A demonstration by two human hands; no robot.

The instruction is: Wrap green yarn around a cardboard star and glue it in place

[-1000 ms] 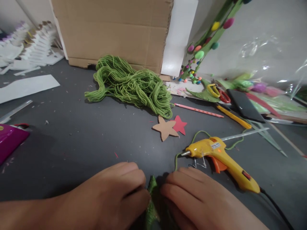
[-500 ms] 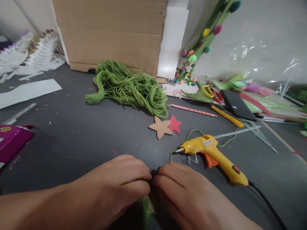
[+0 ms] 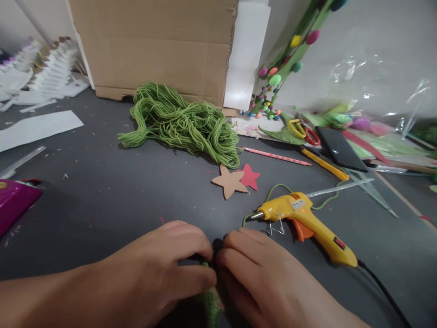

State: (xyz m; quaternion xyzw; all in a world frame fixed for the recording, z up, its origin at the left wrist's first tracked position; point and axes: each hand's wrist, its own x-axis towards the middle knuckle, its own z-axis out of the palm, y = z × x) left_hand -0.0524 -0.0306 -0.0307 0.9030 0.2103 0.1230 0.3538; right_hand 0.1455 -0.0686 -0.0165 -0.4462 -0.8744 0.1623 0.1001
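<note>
My left hand [image 3: 174, 269] is closed at the bottom middle, its thumb and fingers around the upper end of a piece wrapped in green yarn [image 3: 212, 307]. Brown, like cardboard, shows along the piece's right side. Against that side, my right hand [image 3: 262, 273] is closed with curled fingers; its fingertips are hidden. A strand of green yarn [image 3: 243, 221] comes out above the right hand and runs behind the yellow hot glue gun [image 3: 290, 208], which lies just to the right.
A heap of green yarn [image 3: 184, 123] lies before a cardboard box [image 3: 153, 45]. Nearer are a cardboard star [image 3: 229, 181] and a red star [image 3: 251, 176]. To the right lie a pink pencil [image 3: 276, 156], a yellow cutter [image 3: 324, 165] and scissors [image 3: 297, 129]. A purple object [image 3: 17, 202] sits left.
My left thumb has parted a little from the fingers above it, and more of the green yarn shows. My right hand has barely moved. The view has shifted slightly.
</note>
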